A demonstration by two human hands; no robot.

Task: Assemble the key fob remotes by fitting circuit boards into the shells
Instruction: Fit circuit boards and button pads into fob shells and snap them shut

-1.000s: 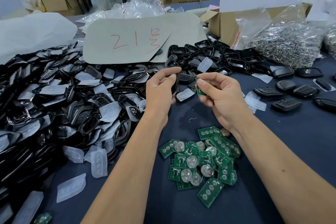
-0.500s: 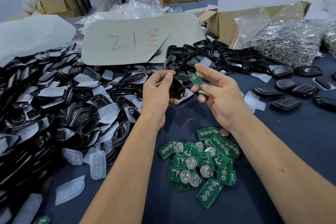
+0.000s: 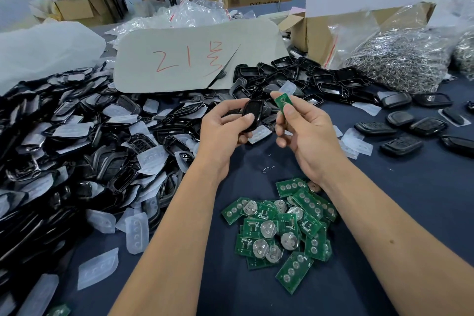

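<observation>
Now your left hand (image 3: 223, 128) grips the glossy black plastic fob shell (image 3: 252, 114) above the counter, and your right hand (image 3: 305, 131) pinches the small green circuit board (image 3: 283, 102) just beside it. Light, stiff, probably fragile: hold its edges, not the contacts.

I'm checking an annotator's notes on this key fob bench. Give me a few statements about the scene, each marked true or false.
1. The left hand holds a black shell. True.
2. The right hand is empty. False: it pinches a green circuit board.
3. The board is already seated in the shell. False: they are apart.
4. A pile of green boards lies on the table near the forearms. True.
5. The cardboard sheet bears red writing. True.
</observation>
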